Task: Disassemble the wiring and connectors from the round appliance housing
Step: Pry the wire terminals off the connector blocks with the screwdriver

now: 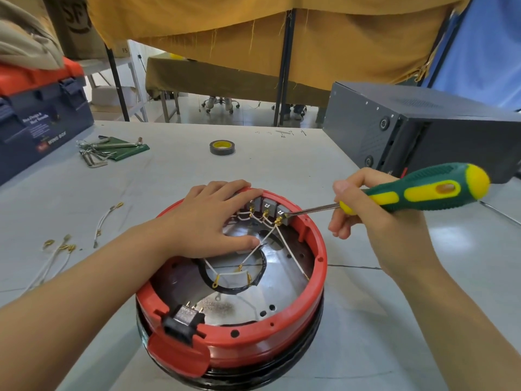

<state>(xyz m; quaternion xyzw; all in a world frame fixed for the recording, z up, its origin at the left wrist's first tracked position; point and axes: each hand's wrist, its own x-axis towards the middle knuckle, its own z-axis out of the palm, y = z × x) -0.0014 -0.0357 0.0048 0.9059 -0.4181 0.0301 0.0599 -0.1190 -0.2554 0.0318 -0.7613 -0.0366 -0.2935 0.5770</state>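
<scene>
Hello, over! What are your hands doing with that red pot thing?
Left hand flat on housing rim, steadying. Right hand grips screwdriver, tip at rightmost terminal. Wires still attached there. Nothing blocking.

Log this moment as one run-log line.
left hand: steadies housing rim | right hand: grips screwdriver, tip at rightmost terminal block | removed wires: on table

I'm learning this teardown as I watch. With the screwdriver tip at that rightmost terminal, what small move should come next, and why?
Probably turn the screwdriver to loosen that rightmost terminal: the right hand grips it with the tip there, a white wire hangs from it, and the left hand steadies the red housing.
</scene>
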